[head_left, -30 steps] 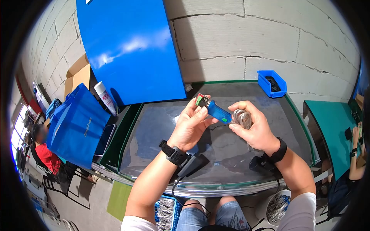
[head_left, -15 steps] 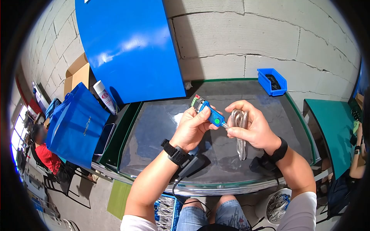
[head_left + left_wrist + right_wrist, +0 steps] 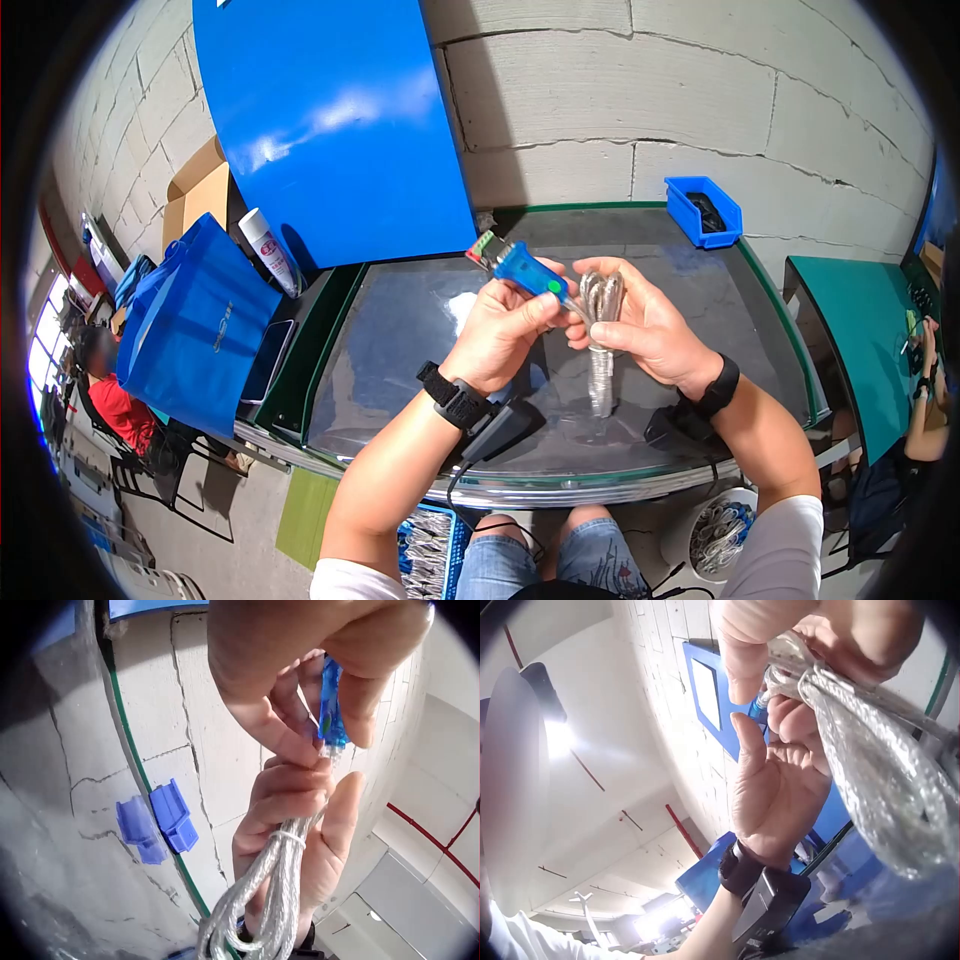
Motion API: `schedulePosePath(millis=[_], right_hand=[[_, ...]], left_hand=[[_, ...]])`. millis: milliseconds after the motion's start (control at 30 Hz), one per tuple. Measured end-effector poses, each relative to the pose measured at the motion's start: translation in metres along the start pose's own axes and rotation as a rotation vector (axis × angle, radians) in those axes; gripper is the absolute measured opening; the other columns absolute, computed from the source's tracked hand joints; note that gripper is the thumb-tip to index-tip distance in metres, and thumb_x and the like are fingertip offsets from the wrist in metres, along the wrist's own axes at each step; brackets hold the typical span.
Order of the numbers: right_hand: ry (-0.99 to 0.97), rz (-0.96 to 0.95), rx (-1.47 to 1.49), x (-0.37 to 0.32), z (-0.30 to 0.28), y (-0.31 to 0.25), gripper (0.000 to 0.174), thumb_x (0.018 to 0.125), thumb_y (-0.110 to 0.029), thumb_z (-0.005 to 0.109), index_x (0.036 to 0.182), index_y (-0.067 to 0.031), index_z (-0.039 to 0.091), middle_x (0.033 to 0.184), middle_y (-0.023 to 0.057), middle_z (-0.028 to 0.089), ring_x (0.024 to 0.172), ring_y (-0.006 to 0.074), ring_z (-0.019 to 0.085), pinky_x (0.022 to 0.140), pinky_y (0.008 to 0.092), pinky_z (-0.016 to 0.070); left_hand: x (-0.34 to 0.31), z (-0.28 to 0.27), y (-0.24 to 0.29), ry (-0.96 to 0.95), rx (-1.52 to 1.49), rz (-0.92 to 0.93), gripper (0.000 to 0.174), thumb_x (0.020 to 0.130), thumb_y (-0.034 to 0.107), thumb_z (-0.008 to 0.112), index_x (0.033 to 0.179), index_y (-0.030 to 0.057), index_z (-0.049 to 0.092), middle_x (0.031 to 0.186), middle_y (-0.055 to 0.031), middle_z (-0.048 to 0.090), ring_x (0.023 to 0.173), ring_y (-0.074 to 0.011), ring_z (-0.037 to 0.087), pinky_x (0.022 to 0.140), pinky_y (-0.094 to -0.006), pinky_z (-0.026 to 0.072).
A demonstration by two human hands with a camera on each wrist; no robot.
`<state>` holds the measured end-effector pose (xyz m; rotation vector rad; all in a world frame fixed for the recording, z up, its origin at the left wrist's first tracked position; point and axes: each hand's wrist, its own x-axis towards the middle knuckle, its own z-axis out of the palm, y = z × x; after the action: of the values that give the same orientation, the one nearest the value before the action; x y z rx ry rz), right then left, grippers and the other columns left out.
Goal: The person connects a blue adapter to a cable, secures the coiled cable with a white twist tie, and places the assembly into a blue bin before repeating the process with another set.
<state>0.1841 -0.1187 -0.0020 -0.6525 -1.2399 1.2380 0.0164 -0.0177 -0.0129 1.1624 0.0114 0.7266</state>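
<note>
My left hand point(image 3: 500, 335) pinches a translucent blue adapter point(image 3: 530, 272) between thumb and fingers, over the middle of the table. A green terminal block point(image 3: 483, 243) sits at its far left end, and a round green spot marks its side. Out of the other end runs a silvery cable point(image 3: 601, 372), coiled into a bundle. My right hand point(image 3: 655, 335) grips this bundle, thumb across it, close beside the left fingers. A thin tie point(image 3: 287, 838) wraps the loops in the left wrist view. The bundle's lower end hangs below the right hand.
A blue bin point(image 3: 703, 212) with dark items stands at the table's back right. A large blue panel point(image 3: 340, 130) leans at the back left. A blue bag point(image 3: 200, 325) and a spray can point(image 3: 268, 250) are at left. Below are a blue basket point(image 3: 458, 560) and a white bucket point(image 3: 676, 545) of cables.
The adapter has turned, its terminal end swinging left and its cable end nearer the right hand. The right hand has shifted left, and the cable bundle now hangs down from its fingers.
</note>
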Motion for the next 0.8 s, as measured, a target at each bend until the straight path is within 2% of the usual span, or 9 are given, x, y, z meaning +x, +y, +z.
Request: schedulePosePath(millis=[67,233,300,367,567,633,700,733,800], right_hand=[[-0.034,-0.008,-0.027,0.001,-0.004,-0.001,0.052,0.084,-0.002,0.058,0.131,-0.0045,0.034,0.109,0.0077,0.055,0.098,0.0152,0.057,0.084,0.0292,0.0474],[0.058,-0.134,-0.189,0.002,-0.003,0.007,0.050,0.084,0.000,0.058,0.128,-0.0033,0.036,0.107,0.0071,0.055,0.101,0.0137,0.055,0.083,0.0278,0.0480],[0.077,-0.187,-0.218,0.002,-0.002,0.011,0.049,0.083,0.000,0.058,0.127,-0.0031,0.036,0.106,0.0066,0.056,0.101,0.0129,0.054,0.083,0.0270,0.0484],[0.103,-0.235,-0.262,0.002,-0.001,0.016,0.048,0.083,0.001,0.059,0.126,-0.0035,0.038,0.108,0.0069,0.055,0.097,0.0113,0.055,0.078,0.0252,0.0503],[0.137,-0.261,-0.545,0.000,0.006,0.001,0.038,0.081,0.000,0.061,0.118,-0.0025,0.048,0.112,0.0076,0.054,0.084,0.0093,0.056,0.066,0.0227,0.0509],[0.196,-0.338,-0.577,0.001,0.006,0.004,0.036,0.081,-0.003,0.063,0.115,-0.0019,0.051,0.106,0.0068,0.056,0.084,0.0098,0.056,0.063,0.0225,0.0484],[0.318,-0.556,-0.856,0.004,-0.004,0.009,0.033,0.080,-0.005,0.065,0.110,-0.0015,0.052,0.099,0.0070,0.056,0.081,0.0112,0.056,0.062,0.0233,0.0463],[0.353,-0.549,-0.845,0.003,-0.005,0.009,0.027,0.078,-0.008,0.068,0.099,-0.0013,0.053,0.088,0.0062,0.055,0.074,0.0116,0.054,0.062,0.0244,0.0450],[0.311,-0.471,-0.886,-0.002,-0.001,0.002,0.025,0.077,-0.009,0.069,0.094,-0.0019,0.053,0.084,0.0051,0.054,0.071,0.0113,0.053,0.061,0.0243,0.0446]], left_hand=[[0.001,0.001,0.000,0.085,0.000,0.038,0.034,0.085,0.021,0.063,0.114,0.0087,0.051,0.098,-0.0042,0.060,0.089,-0.0167,0.059,0.081,-0.0342,0.0461],[0.000,0.004,0.003,0.139,-0.017,0.012,0.039,0.087,0.026,0.060,0.121,0.0128,0.047,0.104,-0.0020,0.058,0.099,-0.0156,0.054,0.086,-0.0350,0.0423],[-0.002,0.013,0.008,0.071,-0.010,-0.087,0.049,0.086,0.019,0.061,0.129,0.0126,0.038,0.107,-0.0042,0.054,0.096,-0.0142,0.054,0.084,-0.0321,0.0443],[-0.002,0.005,0.002,-0.032,0.107,-0.176,0.066,0.081,0.012,0.066,0.136,0.0138,0.029,0.120,-0.0079,0.050,0.111,-0.0218,0.050,0.089,-0.0387,0.0438],[-0.001,0.015,0.007,-0.130,0.072,-0.259,0.079,0.076,0.006,0.069,0.140,0.0120,0.023,0.118,-0.0116,0.052,0.099,-0.0229,0.058,0.086,-0.0379,0.0485],[-0.001,0.016,0.008,-0.083,0.044,-0.188,0.074,0.077,0.006,0.068,0.138,0.0118,0.026,0.115,-0.0127,0.055,0.095,-0.0226,0.060,0.085,-0.0368,0.0490],[-0.001,0.013,0.006,-0.075,-0.013,-0.154,0.070,0.079,0.006,0.067,0.136,0.0121,0.028,0.114,-0.0122,0.056,0.097,-0.0219,0.060,0.085,-0.0363,0.0492],[-0.001,0.011,0.006,-0.032,-0.026,-0.117,0.068,0.079,0.004,0.065,0.136,0.0123,0.028,0.114,-0.0124,0.056,0.098,-0.0222,0.060,0.086,-0.0366,0.0487],[0.000,0.010,0.006,0.051,-0.047,-0.051,0.062,0.080,0.002,0.064,0.132,0.0106,0.033,0.113,-0.0101,0.057,0.098,-0.0204,0.059,0.088,-0.0363,0.0477]])
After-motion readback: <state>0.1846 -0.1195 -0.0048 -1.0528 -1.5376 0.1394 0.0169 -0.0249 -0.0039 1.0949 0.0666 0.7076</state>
